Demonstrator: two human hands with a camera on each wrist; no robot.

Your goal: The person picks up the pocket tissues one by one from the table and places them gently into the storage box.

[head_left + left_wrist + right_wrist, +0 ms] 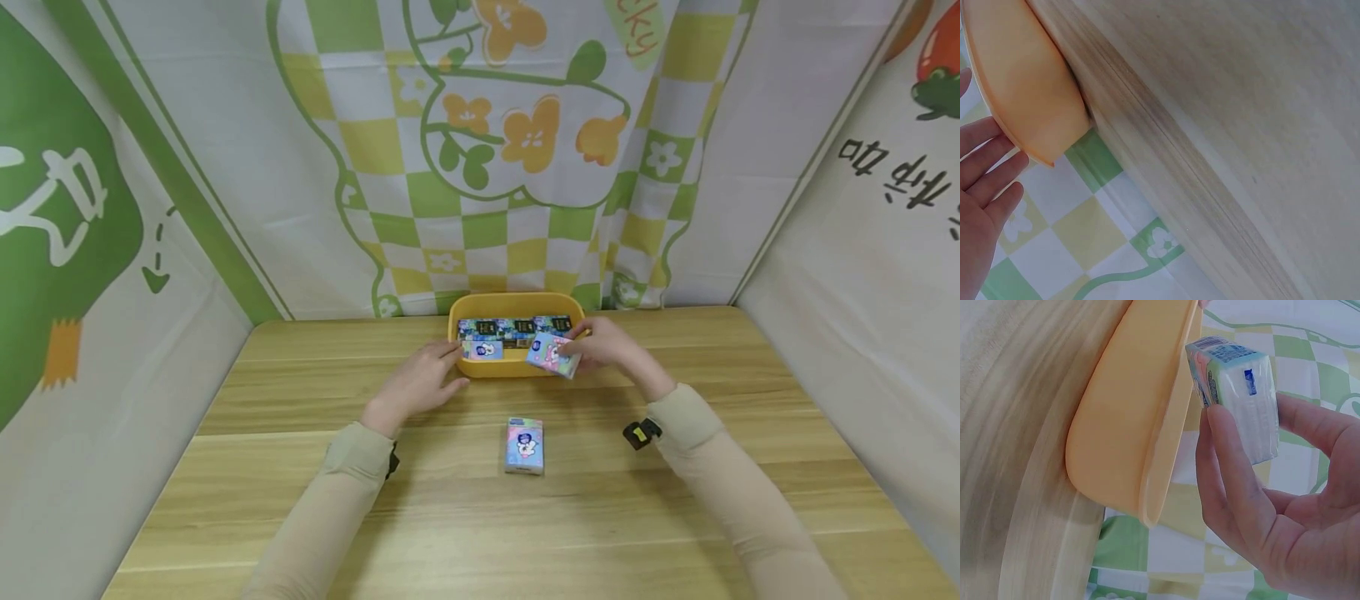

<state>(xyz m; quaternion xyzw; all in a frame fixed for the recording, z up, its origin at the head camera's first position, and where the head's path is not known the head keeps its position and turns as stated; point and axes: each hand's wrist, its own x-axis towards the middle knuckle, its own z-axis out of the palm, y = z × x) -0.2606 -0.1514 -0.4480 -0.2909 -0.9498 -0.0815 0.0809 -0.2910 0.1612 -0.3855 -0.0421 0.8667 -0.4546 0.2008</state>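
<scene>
Over the front right of a yellow plastic bin (495, 368), my right hand (603, 346) pinches a tissue pack (551, 354) between thumb and fingers. Its clear wrapper and white folded side show in the right wrist view, above the bin's rim. At the bin's left end is my left hand (420, 379), its fairly straight fingertips against the rim, as the left wrist view also shows. Inside the bin, a blue-and-pink pack (482, 350) lies at the front left, before a row of dark-patterned packs (515, 328). Another tissue pack (524, 447) lies on the table in front of the bin.
The wooden table (570, 517) runs back to a checked green, yellow and white cloth (480, 233), with the bin close against it. Printed white cloth walls (847, 275) stand at both sides. A dark strap device (641, 433) sits at the right wrist.
</scene>
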